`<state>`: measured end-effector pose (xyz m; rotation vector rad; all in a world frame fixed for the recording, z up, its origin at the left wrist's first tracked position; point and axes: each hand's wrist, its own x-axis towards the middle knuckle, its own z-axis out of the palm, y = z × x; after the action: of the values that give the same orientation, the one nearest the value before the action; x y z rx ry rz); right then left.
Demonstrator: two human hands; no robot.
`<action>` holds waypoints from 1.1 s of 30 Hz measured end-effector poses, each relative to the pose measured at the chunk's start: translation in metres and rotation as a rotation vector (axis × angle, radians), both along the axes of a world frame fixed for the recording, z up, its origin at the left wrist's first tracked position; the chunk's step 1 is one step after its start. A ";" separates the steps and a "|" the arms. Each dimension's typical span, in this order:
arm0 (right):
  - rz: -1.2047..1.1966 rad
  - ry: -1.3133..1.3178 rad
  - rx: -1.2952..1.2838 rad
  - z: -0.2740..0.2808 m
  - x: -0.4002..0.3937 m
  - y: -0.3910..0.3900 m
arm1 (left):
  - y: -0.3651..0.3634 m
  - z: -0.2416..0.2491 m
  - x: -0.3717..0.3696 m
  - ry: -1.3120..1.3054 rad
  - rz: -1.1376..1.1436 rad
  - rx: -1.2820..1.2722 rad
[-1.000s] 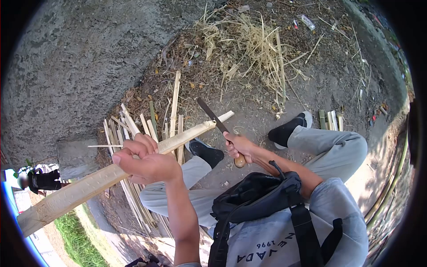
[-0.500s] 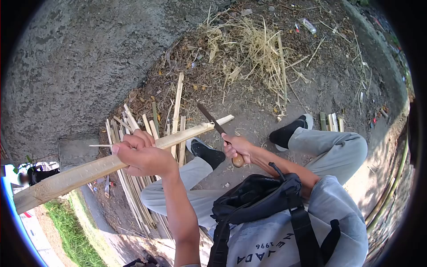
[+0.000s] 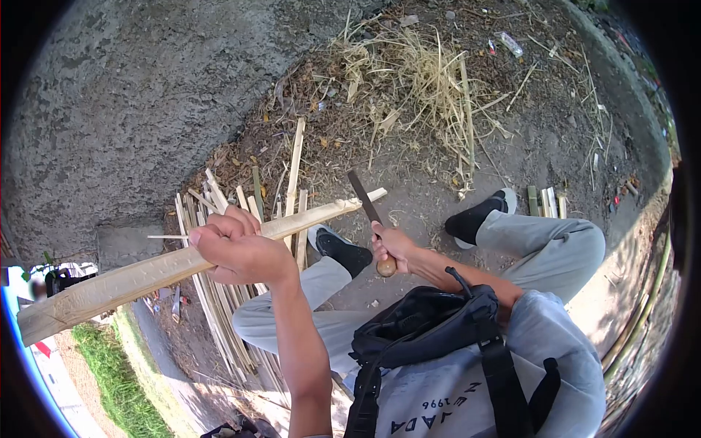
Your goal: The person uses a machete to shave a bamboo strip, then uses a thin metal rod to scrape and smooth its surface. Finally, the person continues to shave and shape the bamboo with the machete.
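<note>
My left hand (image 3: pixel 237 247) is wrapped round a long, pale split-bamboo slat (image 3: pixel 120 290). The slat runs from the far left to a narrower end in front of my feet. A thin sliver (image 3: pixel 166 236) sticks out to the left beside my left fingers. My right hand (image 3: pixel 394 247) grips the round wooden handle of a knife (image 3: pixel 366 198). Its long dark blade points up and to the left, overlapping the slat near its narrow tip in this view.
Many cut bamboo strips (image 3: pixel 219 314) lie beside my left leg. Ahead is a heap of dry shavings (image 3: pixel 420 73). A rough concrete wall (image 3: pixel 146 109) rises at upper left. Short bamboo pieces (image 3: pixel 549 203) lie beyond my right foot (image 3: pixel 478 213). A black bag (image 3: pixel 416 332) hangs at my chest.
The knife has shifted slightly right toward the slat's tip, and its blade has turned more upright. My left hand keeps its hold on the slat, almost in place.
</note>
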<state>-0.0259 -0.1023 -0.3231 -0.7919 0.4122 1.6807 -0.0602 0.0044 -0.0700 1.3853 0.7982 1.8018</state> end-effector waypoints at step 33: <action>0.128 -0.211 0.075 0.021 0.010 0.013 | 0.004 -0.006 -0.027 -0.039 -0.004 -0.014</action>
<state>-0.0154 -0.0896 -0.3019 -0.9451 0.1536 1.6988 -0.0873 0.0081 -0.0764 1.3379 0.7857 1.8118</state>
